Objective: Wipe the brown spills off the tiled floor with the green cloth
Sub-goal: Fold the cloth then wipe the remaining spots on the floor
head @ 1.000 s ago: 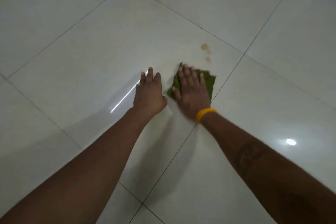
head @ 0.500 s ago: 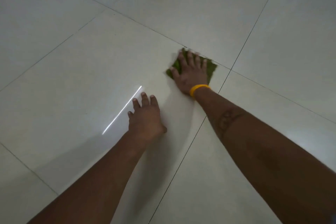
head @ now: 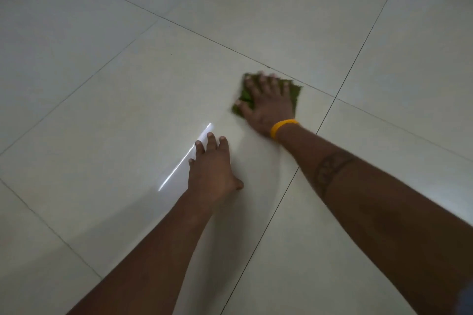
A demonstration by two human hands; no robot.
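While the cloth is pressed flat, progress: the wipe looks well under way, judging by a floor with no brown spill in sight.
Green cloth (head: pixel 294 93): lies flat on the tiled floor (head: pixel 115 110), near the corner of a large tile, just short of where two grout lines cross.
Right hand (head: pixel 268 102): spread palm-down on the cloth, fingers apart, pressing it to the tile rather than gripping it; slightly blurred, so it is probably mid-stroke.
Left hand (head: pixel 212 169): flat on the bare tile nearer the person, fingers splayed, holding nothing, apparently bracing their weight.
Wristband (head: pixel 282 126): yellow, on the right wrist.
Done: any stain on open tile appears gone.
Left: whatever sits under the cloth is hidden, so I cannot tell if residue remains there; a lift and check seems needed.
Surface: glossy pale tiles with thin dark grout lines, reflecting a bright streak of light (head: pixel 184 158) beside the left hand.
Room: dim, otherwise bare floor.
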